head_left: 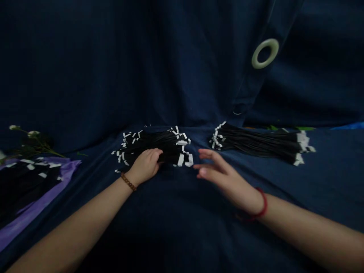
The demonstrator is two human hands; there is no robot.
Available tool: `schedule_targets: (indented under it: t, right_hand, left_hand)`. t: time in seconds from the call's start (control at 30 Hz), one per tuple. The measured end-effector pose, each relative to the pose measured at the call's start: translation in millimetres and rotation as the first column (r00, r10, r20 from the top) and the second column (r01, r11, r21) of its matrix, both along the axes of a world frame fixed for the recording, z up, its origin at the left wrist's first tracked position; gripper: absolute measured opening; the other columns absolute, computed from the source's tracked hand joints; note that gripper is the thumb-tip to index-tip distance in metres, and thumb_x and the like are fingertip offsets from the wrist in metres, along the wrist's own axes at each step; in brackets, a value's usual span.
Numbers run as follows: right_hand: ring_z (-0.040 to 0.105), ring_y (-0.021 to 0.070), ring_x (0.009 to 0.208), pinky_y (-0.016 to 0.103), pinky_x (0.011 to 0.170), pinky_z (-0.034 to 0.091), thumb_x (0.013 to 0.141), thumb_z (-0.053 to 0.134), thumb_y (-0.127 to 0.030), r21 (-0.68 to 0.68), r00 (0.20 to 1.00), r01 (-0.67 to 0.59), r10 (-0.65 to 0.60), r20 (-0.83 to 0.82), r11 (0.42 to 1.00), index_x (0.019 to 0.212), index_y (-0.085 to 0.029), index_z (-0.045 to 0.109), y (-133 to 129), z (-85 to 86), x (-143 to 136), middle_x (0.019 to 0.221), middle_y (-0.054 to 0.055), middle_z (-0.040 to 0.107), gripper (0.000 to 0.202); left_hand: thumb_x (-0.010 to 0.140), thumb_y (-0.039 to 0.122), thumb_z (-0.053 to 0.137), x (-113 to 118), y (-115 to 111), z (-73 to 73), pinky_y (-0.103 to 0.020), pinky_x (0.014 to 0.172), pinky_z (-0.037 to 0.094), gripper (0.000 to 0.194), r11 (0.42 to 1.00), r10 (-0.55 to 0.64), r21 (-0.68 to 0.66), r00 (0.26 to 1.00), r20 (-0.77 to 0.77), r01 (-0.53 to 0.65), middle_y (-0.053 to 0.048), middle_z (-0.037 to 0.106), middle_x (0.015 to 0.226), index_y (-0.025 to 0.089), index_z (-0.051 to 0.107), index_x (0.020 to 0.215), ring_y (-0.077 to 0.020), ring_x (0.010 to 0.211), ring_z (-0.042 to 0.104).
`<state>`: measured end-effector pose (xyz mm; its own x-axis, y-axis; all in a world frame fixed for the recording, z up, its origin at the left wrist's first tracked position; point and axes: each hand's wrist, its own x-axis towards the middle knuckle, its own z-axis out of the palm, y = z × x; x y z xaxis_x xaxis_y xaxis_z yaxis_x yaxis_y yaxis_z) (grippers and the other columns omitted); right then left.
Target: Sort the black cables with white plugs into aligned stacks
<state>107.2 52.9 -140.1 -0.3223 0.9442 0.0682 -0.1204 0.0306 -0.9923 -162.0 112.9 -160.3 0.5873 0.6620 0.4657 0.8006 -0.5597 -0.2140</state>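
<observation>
Your left hand [144,165] is curling over the near side of the middle pile of black strands [170,158]; its fingertips are hiding, so I cannot tell whether they are gripping. Your right hand [227,178] is hovering just off the pile's right end, fingers spreading, holding nothing. Hands apart.

The pile is lying near the far edge of the dark blue cloth [284,182], its white tips [181,159] showing unevenly at both ends, several bunches lying together. To its right, well apart from the left hand, a separate black bundle [258,142] is lying lengthwise along that far edge, looking gathered. Toward the left edge, more black strands [19,182] are resting on purple fabric [69,170], flowers [33,134] lying just beyond. Behind, a dark curtain [170,57] is hanging, with a pale ring [255,58].
</observation>
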Motion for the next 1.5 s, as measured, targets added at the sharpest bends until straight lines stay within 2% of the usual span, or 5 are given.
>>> schedule_targets:
  t: [0.43, 0.73, 0.9, 1.27, 1.5]
  right_hand:
    - [0.060, 0.0096, 0.052, 0.015, 0.039, 0.039, 0.075, 0.064, -0.036, -0.245, 1.000, -0.025, 0.027, 0.004, 0.969, 0.089, -0.018, 0.052, 18, -15.8, 3, 0.068, 0.000, 0.063, 0.026]
    - [0.061, 0.0180, 0.060, 0.030, 0.050, 0.047, 0.080, 0.052, -0.044, 0.102, 0.908, 0.049, -0.087, 0.410, 0.994, 0.092, -0.017, 0.056, 30, -6.5, 56, 0.071, 0.004, 0.064, 0.029]
    - [0.054, 0.0251, 0.100, 0.043, 0.093, 0.039, 0.077, 0.061, -0.035, 0.490, 0.758, -0.040, -0.293, 0.583, 0.871, 0.098, -0.018, 0.063, 32, -19.0, 66, 0.103, 0.009, 0.060, 0.027]
    - [0.052, 0.0241, 0.095, 0.042, 0.084, 0.039, 0.084, 0.053, -0.031, 0.681, 0.603, -0.321, -0.413, 0.683, 0.658, 0.091, -0.018, 0.056, -13, -2.8, 61, 0.100, 0.010, 0.056, 0.014]
    - [0.057, 0.0205, 0.078, 0.033, 0.067, 0.043, 0.085, 0.048, -0.024, 0.391, 0.405, -0.603, -0.156, 0.901, 0.696, 0.097, -0.019, 0.061, -56, 0.6, 49, 0.086, 0.006, 0.061, 0.018]
  left_hand:
    - [0.085, 0.012, 0.047, 38, -28, 7.5, -0.033, 0.077, 0.046, 0.032, 0.992, -0.001, -0.121, 0.971, -0.239, -0.028, -0.006, 0.060, 0.095, 0.018, 0.049, 0.116, -0.0203, 0.088, 0.058]
    - [0.079, 0.013, 0.054, 37, -30, 22.6, -0.039, 0.076, 0.046, 0.022, 0.983, 0.136, -0.089, 0.964, -0.228, -0.160, -0.007, 0.061, 0.088, 0.015, 0.052, 0.100, -0.0245, 0.083, 0.058]
    - [0.078, 0.025, 0.064, 34, -29, 18.4, -0.049, 0.102, 0.032, 0.044, 0.984, 0.122, -0.102, 0.973, -0.195, -0.144, -0.012, 0.055, 0.116, 0.013, 0.049, 0.117, -0.0290, 0.114, 0.048]
    - [0.084, 0.006, 0.043, 75, -74, 27.4, -0.036, 0.080, 0.046, 0.033, 0.959, -0.101, -0.280, 0.976, -0.192, 0.044, -0.008, 0.059, 0.110, 0.017, 0.053, 0.114, -0.0220, 0.096, 0.055]
    - [0.065, 0.062, 0.065, 100, -122, 34.1, -0.033, 0.063, 0.046, 0.052, 0.767, -0.143, -0.641, 0.965, -0.219, -0.031, -0.004, 0.065, 0.085, 0.019, 0.058, 0.092, -0.0251, 0.076, 0.064]
